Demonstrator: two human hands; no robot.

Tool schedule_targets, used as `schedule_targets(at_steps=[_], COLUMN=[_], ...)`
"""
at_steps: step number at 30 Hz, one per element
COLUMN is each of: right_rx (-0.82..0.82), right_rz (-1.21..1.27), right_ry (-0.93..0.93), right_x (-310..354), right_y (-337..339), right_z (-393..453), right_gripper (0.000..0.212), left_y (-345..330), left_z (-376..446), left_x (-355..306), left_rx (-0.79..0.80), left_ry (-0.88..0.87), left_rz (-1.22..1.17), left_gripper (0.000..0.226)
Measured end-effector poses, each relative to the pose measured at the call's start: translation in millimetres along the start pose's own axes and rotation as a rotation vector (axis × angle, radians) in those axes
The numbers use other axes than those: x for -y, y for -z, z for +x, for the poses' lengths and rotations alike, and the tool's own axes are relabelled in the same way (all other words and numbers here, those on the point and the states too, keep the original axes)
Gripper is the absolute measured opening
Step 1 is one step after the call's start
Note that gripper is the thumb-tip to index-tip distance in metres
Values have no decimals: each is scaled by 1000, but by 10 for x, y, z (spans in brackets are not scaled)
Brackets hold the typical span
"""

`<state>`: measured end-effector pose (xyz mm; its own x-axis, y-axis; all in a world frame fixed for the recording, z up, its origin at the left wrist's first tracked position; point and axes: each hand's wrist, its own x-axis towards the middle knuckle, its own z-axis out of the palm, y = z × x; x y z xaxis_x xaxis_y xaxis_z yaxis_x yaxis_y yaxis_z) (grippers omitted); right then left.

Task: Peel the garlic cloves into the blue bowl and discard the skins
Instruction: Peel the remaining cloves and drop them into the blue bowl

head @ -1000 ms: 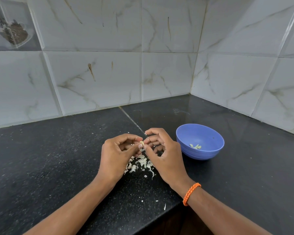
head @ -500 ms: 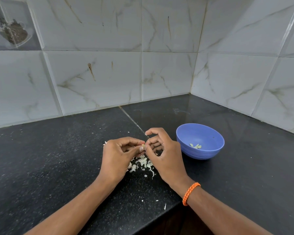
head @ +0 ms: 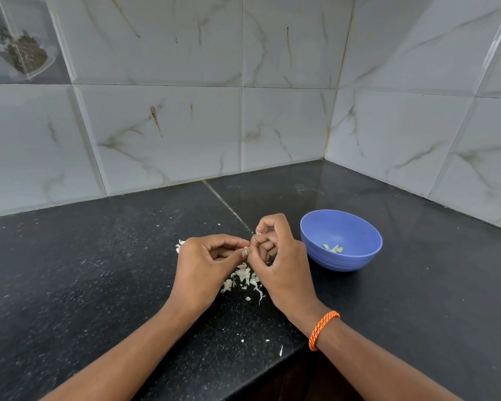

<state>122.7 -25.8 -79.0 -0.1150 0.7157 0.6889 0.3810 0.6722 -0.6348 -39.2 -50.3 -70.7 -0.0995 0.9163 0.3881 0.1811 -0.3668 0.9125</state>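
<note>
A small garlic clove is pinched between my left hand and my right hand, just above the black counter. Both hands have their fingers curled, thumbs and fingertips meeting at the clove. Below the hands lies a heap of white garlic skins. The blue bowl stands right of my right hand, close to it but apart, with a few peeled cloves inside.
The black stone counter meets tiled walls at the back and right, forming a corner. Its front edge runs under my right forearm. Loose skin bits lie near that edge and a few left of my left hand.
Both hands have stayed together on the clove, with only small finger shifts. The bowl and skin heap have not moved.
</note>
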Motion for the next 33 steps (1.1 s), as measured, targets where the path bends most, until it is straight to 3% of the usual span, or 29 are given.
schedule_targets(at_steps=[5,11,18,27,33], right_rx=[-4,-6,55,27,-21], right_rz=[-53,-5,70,100,151], right_ry=[5,-30,-50,-56,-95], right_x=[2,-9,48,16,26], right_y=[1,20,15,26,58], right_z=[-10,-21,-11,-4,13], right_gripper=[35,18,28,32,31], left_y=[-3,17,32,22,1], left_z=[6,18,41,19,17], left_x=[-1,-14,-16,-16,0], left_rx=[26,15,-47,-37,-3], left_ry=[42,62,69,102,107], left_rz=[-79,-198,-244,-246,-282], left_gripper=[12,13,14,19,11])
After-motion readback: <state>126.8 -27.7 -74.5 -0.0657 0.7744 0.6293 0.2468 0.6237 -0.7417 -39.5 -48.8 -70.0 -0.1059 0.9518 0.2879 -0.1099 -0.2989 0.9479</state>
